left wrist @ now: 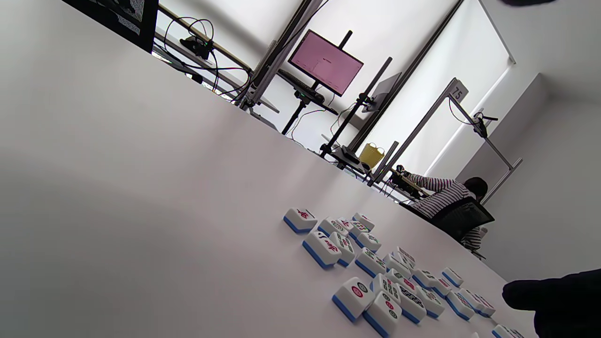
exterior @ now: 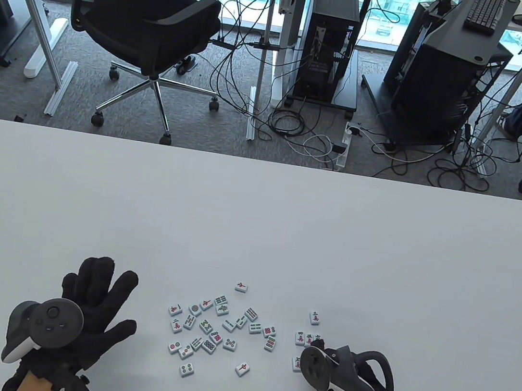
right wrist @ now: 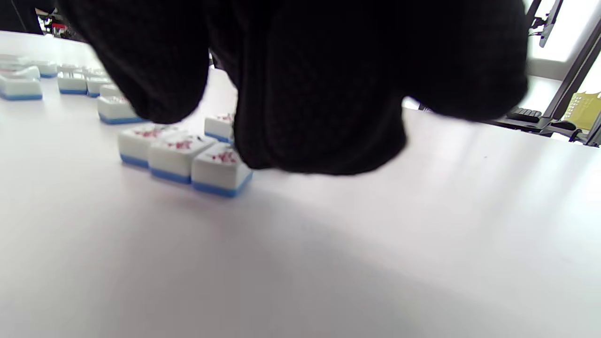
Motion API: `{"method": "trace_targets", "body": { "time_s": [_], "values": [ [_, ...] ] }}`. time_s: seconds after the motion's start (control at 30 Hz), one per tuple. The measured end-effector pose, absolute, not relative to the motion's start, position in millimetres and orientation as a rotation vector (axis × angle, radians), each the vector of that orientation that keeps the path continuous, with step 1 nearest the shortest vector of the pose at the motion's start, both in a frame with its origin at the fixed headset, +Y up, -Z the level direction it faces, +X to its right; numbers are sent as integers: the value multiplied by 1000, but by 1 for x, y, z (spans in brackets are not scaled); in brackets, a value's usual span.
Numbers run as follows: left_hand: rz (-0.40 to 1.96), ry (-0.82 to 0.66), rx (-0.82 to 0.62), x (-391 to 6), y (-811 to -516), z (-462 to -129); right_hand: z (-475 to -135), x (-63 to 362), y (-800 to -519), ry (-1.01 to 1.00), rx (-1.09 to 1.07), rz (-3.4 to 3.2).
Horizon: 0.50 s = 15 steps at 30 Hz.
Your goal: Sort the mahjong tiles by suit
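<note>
A loose cluster of blue-backed mahjong tiles (exterior: 218, 330) of mixed suits lies face up near the table's front edge; the left wrist view shows these tiles (left wrist: 375, 281) from low down. To its right is a short row of red-character tiles (exterior: 305, 338), which shows close up in the right wrist view as three tiles (right wrist: 181, 157) side by side. My right hand (exterior: 317, 345) is bent over this row, and its fingers (right wrist: 319, 122) hang down with the tips at the row's end tile. I see no tile held. My left hand (exterior: 94, 296) lies flat with its fingers spread, left of the cluster.
Single tiles lie apart from the cluster: one behind it (exterior: 241, 286), one in front (exterior: 242, 368), one above the row (exterior: 315, 317). The white table (exterior: 258, 214) stretches far back. An office chair (exterior: 139, 23), cables and computer stands are beyond its far edge.
</note>
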State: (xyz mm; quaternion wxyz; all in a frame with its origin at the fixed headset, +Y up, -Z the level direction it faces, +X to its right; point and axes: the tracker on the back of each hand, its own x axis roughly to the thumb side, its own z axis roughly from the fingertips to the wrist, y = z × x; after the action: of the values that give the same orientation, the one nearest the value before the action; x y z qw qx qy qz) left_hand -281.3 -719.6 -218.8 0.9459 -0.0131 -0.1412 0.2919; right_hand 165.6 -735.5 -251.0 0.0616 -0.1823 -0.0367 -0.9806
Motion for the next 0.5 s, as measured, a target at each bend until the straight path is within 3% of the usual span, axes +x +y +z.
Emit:
{"method": "trace_targets", "body": {
  "time_s": [0.2,0.5],
  "values": [
    [601,-284,-20,-282,-719,-219,-261,135,-710,35,-579,-3089],
    [627,-285,10,-286,-714,-217,-287,18,-712,-2,-743,-3098]
  ]
}}
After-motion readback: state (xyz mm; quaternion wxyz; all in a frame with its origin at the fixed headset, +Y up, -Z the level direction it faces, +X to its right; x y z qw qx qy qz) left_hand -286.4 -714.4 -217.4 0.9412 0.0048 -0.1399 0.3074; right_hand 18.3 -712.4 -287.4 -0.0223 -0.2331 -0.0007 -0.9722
